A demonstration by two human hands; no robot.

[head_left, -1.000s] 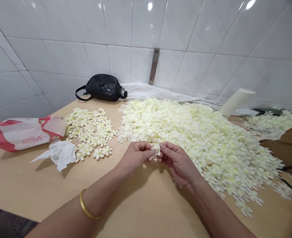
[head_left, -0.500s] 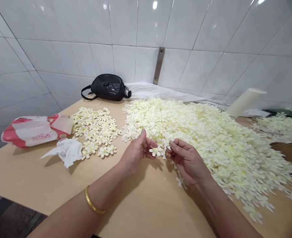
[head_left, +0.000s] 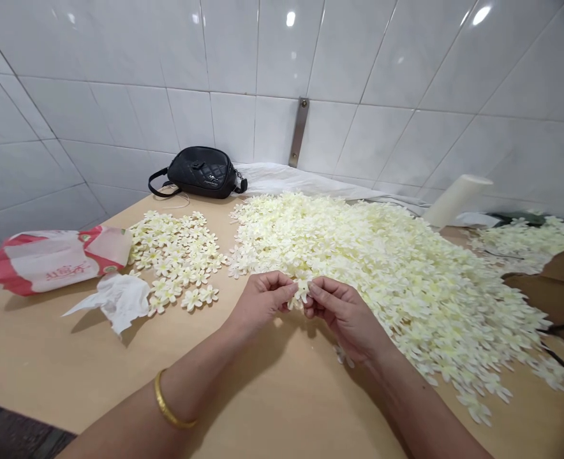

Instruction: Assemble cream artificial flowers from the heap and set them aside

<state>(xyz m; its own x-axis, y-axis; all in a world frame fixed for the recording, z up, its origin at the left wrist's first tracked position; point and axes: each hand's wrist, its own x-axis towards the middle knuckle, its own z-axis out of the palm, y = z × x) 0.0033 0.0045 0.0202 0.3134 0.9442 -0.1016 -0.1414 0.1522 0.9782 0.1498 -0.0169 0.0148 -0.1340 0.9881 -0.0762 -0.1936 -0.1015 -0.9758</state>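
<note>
Both my hands meet over the front of the table, pinching one small pale-yellow artificial flower (head_left: 303, 291) between them. Thumb and finger of my left hand (head_left: 261, 299) grip its left petals, while my right hand (head_left: 346, 312) holds its right side. Other petals show just beneath the flower; I cannot tell whether they are held too. Behind and to the right spreads a big heap of the same flowers (head_left: 330, 236). A smaller, flatter group of flowers (head_left: 177, 248) lies to the left, with yellow centres showing. A loose flower peeks out under my right palm.
A red and white tissue pack (head_left: 57, 258) lies at the left with a crumpled tissue (head_left: 117, 299) in front. A black bag (head_left: 200, 172) stands against the tiled wall. At the right are a white roll (head_left: 457, 201) and brown cardboard (head_left: 557, 287).
Half a second ago my left hand was open, apart from the flowers, with my right hand holding one. Now the left fingers have closed on a flower. The view has shifted slightly.
</note>
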